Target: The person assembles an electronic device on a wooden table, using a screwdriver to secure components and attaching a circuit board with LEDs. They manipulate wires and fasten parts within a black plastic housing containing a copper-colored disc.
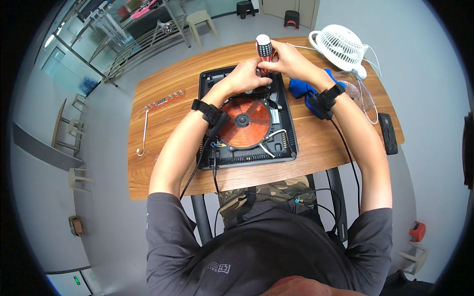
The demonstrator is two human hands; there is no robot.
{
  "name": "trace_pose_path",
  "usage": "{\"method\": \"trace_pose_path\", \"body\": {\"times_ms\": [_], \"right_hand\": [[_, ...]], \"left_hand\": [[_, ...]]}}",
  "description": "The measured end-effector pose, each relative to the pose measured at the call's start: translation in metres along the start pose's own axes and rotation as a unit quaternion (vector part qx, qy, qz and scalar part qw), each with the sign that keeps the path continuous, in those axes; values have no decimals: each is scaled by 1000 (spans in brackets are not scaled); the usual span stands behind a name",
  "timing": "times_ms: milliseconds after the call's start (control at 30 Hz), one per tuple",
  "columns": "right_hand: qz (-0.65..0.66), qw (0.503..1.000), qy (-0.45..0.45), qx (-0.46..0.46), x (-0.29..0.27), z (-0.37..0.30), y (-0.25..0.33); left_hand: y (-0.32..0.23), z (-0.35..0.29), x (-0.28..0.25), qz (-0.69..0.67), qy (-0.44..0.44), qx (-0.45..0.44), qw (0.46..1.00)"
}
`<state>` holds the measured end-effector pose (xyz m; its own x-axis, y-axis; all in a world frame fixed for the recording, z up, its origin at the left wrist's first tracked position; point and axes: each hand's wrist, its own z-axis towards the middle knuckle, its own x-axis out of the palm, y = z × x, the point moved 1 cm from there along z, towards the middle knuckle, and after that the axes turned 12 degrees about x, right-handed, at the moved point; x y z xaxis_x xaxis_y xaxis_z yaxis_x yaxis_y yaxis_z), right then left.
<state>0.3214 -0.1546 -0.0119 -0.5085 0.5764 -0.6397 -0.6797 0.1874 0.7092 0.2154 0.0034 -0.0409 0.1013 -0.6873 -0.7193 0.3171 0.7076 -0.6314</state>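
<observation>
My right hand (289,58) is closed round the red-and-black handle of a screwdriver (264,48) with a white end cap. The driver stands nearly upright over the far part of an opened induction cooker (289,143). Close beside its lower end, my left hand (245,77) has its fingers bent together above the cooker's inner parts; what they pinch, if anything, is hidden. The driver's tip is also out of sight. A round copper coil (256,121) with a dark centre lies in the black casing, nearer to me than both hands. White wires (267,149) run from it.
On the table (316,148), an orange holder with several silver bits (165,100) and a thin white cord (145,130) lie left. To the right are a blue cloth (301,89), a white fan (340,47), a clear bag (363,96) and a black bar (388,133). Cables trail from both wristbands.
</observation>
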Motion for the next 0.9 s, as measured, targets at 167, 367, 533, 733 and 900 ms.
{"method": "trace_pose_path", "body": {"times_ms": [167,367,533,733,900], "right_hand": [[-30,999,-12,-2,2,-3,1],[-104,994,-37,17,-17,3,20],[-175,979,44,-100,-46,15,42],[-255,957,14,-136,-35,11,34],[-313,944,-30,-103,-22,6,51]], "left_hand": [[-16,3,1,-13,-87,18,996],[-9,9,0,13,-80,-11,997],[-16,10,5,15,-87,-11,996],[-33,12,-4,5,-74,8,997],[-34,9,-5,39,-95,23,994]]}}
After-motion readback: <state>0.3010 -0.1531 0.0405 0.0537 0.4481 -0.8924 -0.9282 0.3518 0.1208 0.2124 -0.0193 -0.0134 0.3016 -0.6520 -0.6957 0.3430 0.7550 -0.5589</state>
